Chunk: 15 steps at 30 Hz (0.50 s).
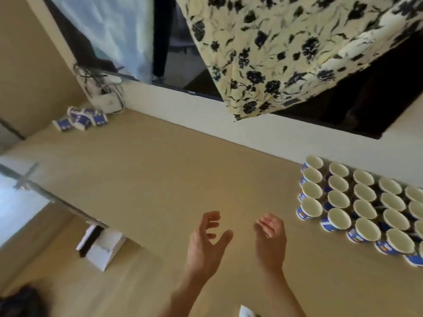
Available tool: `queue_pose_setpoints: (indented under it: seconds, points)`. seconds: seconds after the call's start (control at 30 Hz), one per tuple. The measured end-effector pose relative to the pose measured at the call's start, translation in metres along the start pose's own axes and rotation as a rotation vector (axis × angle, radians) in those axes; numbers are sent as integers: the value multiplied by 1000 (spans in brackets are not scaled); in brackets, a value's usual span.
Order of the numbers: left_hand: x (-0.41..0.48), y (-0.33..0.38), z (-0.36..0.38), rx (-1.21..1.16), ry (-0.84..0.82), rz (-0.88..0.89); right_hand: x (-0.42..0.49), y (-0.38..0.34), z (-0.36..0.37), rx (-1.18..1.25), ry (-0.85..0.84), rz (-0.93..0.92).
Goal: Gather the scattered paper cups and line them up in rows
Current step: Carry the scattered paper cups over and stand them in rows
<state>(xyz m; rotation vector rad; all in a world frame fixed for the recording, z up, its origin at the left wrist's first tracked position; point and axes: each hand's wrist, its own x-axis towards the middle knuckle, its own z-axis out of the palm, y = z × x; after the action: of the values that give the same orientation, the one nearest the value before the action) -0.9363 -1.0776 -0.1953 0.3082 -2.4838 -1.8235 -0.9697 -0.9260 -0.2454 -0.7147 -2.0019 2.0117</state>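
Your left hand (207,239) and right hand (271,239) hover side by side above tan table (160,168), both empty, fingers loosely curled, palms facing each other. Right of your right hand: upright paper cups (361,202) already in tidy rows. Far ahead-left of your left hand, by wall: small heap of toppled cups (82,117). These look light, thin-walled, easily crushed; pinch gently around mid-wall or rim.

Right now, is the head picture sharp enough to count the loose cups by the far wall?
Head view: the tipped blue-and-white paper cups in the far left corner are soft and overlapping, so no sure count; wide-angle bend tilts the walls; the upright rows of paper cups are sharper; both hands look slightly motion-blurred.
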Motion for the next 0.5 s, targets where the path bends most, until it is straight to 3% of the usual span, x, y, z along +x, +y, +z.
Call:
queue_pose_setpoints:
  seconds: [0.3,0.5]
  points:
    - [2,-46,-160,-97,244,-29,-79,-2,154,-42,-254,-101]
    - [26,-63,-215,-148,301,-68,-89,-1,210,-36,-321,-75]
